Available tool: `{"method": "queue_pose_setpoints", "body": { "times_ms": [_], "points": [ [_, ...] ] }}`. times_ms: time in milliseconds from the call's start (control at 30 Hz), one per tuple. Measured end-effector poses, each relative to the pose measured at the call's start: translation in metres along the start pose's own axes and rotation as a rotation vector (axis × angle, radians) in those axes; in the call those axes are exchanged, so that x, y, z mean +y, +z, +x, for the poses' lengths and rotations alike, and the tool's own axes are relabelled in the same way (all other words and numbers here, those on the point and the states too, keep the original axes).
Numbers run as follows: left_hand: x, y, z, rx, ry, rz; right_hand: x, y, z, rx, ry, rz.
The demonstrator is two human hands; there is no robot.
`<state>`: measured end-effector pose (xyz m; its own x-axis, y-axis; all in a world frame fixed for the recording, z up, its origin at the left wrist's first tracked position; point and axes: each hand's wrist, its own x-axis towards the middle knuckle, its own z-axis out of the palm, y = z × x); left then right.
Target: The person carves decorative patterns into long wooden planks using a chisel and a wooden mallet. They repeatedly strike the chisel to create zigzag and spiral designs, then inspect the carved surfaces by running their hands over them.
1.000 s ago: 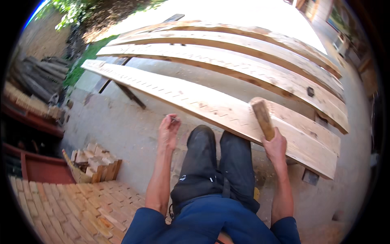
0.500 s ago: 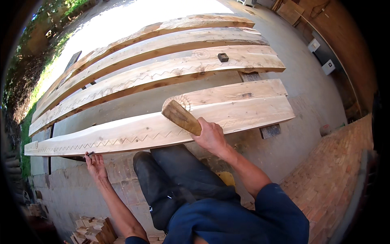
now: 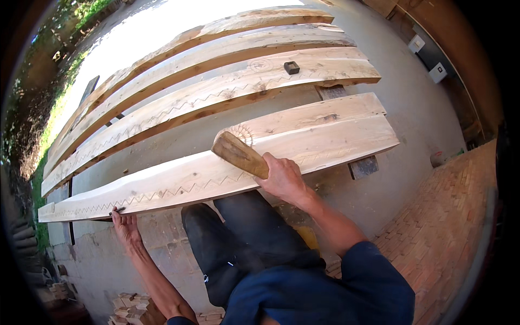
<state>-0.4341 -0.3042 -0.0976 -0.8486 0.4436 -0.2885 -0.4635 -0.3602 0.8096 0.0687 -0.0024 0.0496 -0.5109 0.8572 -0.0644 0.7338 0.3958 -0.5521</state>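
Note:
My right hand is wrapped round the narrow end of a wooden mallet, a one-piece club whose thick head hangs over the nearest beam. That pale beam bears a zigzag line of cuts along its near side and a fan-shaped carving partly hidden behind the mallet. Toward the beam's left end, my left hand pinches a small dark chisel in its fingertips at the near edge. The chisel's exact shape is too small to make out. The mallet is well apart from the chisel.
Beyond lie several long beams; the closest of these also has zigzag cuts, with a small dark square block on it. A dark support shows under the near beam's right end. Wood offcuts are piled at lower left.
My left hand and the chisel have come slightly up onto the near beam's edge. The mallet stays raised in my right hand, and the whole view has shifted slightly.

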Motion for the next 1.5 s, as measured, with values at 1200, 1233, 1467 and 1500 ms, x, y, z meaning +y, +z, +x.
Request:
{"method": "queue_pose_setpoints", "body": {
  "times_ms": [1200, 1233, 1467, 1500],
  "points": [
    [-0.001, 0.048, -0.132, 0.161, 0.177, 0.076, 0.079, -0.032, 0.009, -0.056, 0.235, 0.289],
    [0.003, 0.049, -0.133, 0.157, 0.183, 0.054, 0.079, -0.031, 0.008, -0.049, 0.229, 0.284],
    [0.026, 0.065, -0.118, 0.132, 0.255, -0.002, 0.079, -0.031, 0.007, -0.036, 0.227, 0.249],
    [0.027, 0.068, -0.113, 0.122, 0.269, 0.012, 0.08, -0.03, 0.007, -0.032, 0.221, 0.246]
  ]
}}
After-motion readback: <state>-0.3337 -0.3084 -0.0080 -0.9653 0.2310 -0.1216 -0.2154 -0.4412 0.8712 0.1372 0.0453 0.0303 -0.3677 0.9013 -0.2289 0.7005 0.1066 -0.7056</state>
